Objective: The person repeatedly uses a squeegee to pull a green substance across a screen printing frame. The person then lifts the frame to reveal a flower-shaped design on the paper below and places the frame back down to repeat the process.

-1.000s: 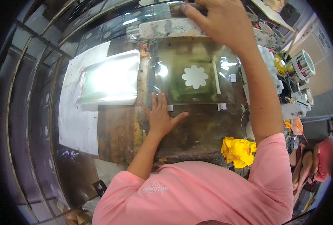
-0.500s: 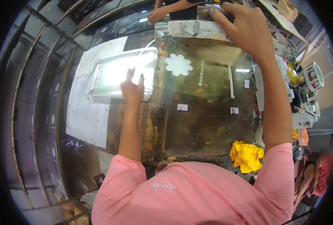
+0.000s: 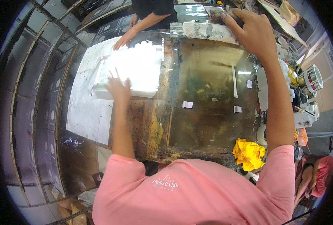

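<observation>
My left hand (image 3: 118,88), fingers spread and slightly blurred, reaches over the near part of a stack of glossy sheets (image 3: 146,80), bright with glare. Whether it touches the top sheet, I cannot tell. A clear sheet with a white flower shape (image 3: 144,45) and a thin white bar (image 3: 162,48) lies over the stack's far side. At the far right, my right hand (image 3: 251,32) grips the end of a brown block-like bar (image 3: 219,17), thumb on its near side. Below that bar runs a whitish, paint-stained beam (image 3: 207,31).
A co-worker's hand (image 3: 126,39) reaches to the stack's far edge. The glass-topped printing table (image 3: 207,127) carries small paper tabs (image 3: 187,104) and a white strip (image 3: 234,82). A crumpled yellow cloth (image 3: 248,154) lies near right; tins (image 3: 311,78) stand beyond. Metal racks (image 3: 35,112) stand left.
The flower-printed clear sheet has moved left from the glass to the stack. The co-worker's hand has come in over the stack. My left hand has drawn back left and nearer; my right keeps its grip.
</observation>
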